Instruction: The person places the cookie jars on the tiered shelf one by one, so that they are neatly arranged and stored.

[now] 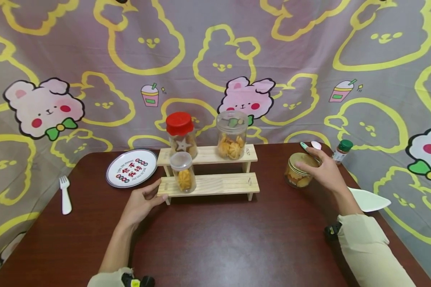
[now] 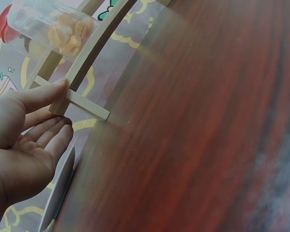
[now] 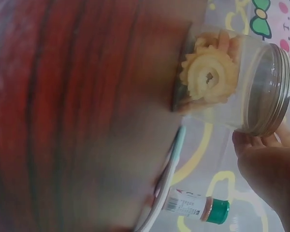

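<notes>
From the head view, I see my left hand (image 1: 141, 202) resting relaxed fingers against the end of the wooden rack (image 1: 208, 184), while my right hand (image 1: 321, 169) reaches the lid of the cookie jar (image 1: 298, 171) on the table (image 1: 219, 243). The left wrist view confirms straight fingers (image 2: 43, 94), thumb touching the rack's crossbar. The right wrist view alone shows fingertips (image 3: 253, 142) just meeting the jar's rim, not clasped, with a green-capped bottle (image 3: 195, 208) beyond them.
</notes>
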A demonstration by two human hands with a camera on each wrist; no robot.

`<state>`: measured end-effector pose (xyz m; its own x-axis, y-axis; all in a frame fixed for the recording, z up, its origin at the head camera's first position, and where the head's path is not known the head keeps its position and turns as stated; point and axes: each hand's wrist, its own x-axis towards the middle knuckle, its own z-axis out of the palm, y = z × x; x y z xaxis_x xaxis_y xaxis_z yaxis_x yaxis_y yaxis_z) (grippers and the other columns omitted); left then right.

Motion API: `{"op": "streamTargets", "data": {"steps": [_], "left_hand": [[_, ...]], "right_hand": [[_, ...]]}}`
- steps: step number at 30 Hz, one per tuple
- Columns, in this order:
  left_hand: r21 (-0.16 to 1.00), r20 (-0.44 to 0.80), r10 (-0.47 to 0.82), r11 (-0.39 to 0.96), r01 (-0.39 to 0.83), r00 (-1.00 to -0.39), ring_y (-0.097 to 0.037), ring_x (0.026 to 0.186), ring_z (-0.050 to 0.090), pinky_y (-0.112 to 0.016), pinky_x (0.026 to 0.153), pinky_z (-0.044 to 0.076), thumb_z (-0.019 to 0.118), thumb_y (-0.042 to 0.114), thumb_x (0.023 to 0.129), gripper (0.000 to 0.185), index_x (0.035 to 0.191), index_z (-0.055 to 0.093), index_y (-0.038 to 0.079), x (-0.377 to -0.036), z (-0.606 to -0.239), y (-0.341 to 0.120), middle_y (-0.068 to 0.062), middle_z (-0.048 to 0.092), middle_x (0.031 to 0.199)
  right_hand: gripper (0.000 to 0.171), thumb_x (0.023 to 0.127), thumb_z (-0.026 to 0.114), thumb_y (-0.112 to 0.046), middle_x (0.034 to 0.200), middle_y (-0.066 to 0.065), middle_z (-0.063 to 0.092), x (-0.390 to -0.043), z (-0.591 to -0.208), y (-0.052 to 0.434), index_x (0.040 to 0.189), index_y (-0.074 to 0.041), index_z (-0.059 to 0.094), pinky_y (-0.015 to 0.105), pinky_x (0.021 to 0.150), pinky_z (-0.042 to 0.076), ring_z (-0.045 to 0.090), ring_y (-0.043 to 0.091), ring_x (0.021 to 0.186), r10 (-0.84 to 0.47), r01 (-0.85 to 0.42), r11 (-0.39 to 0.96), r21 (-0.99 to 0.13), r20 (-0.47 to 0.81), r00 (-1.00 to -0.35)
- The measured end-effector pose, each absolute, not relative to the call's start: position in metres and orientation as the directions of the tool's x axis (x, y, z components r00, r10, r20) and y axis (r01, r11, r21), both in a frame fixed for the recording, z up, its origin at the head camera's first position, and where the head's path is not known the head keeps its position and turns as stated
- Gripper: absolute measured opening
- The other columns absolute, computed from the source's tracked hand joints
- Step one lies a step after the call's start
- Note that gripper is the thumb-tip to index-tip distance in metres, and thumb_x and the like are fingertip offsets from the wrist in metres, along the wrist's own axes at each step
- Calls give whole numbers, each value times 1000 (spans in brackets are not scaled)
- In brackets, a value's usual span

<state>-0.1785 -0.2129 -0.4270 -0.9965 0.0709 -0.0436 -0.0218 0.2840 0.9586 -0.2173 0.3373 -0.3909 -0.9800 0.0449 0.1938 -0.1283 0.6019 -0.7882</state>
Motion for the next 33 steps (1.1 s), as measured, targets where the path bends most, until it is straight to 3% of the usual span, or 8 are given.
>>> {"op": "streamTargets", "data": {"steps": [9, 16, 33], "left_hand": [[965, -48, 79, 259, -26, -996, -27, 139, 41, -18, 100, 44, 77, 10, 91, 68, 150, 45, -1, -178, -424, -213, -15, 41, 154], [966, -52, 82, 255, -30, -995, -27, 139, 40, -20, 101, 44, 77, 10, 91, 68, 150, 45, -1, -177, -424, -212, -14, 41, 154], [968, -46, 76, 248, -25, -996, -27, 140, 39, -15, 97, 45, 77, 9, 91, 67, 149, 46, -2, -178, -425, -213, -13, 42, 154]], "right_hand": [[92, 88, 79, -41, 151, 28, 39, -217, -393, 338, 157, -2, 32, 55, 103, 37, 39, 41, 130, 17, -65, 592, -804, 94, -995], [93, 86, 82, -37, 134, 28, 48, -217, -397, 337, 157, -1, 32, 33, 85, 42, 48, 34, 112, 20, -52, 598, -800, 80, -997], [92, 85, 83, -39, 135, 27, 51, -217, -391, 333, 155, -1, 37, 34, 80, 46, 51, 36, 110, 15, -84, 637, -767, 122, -992]]}}
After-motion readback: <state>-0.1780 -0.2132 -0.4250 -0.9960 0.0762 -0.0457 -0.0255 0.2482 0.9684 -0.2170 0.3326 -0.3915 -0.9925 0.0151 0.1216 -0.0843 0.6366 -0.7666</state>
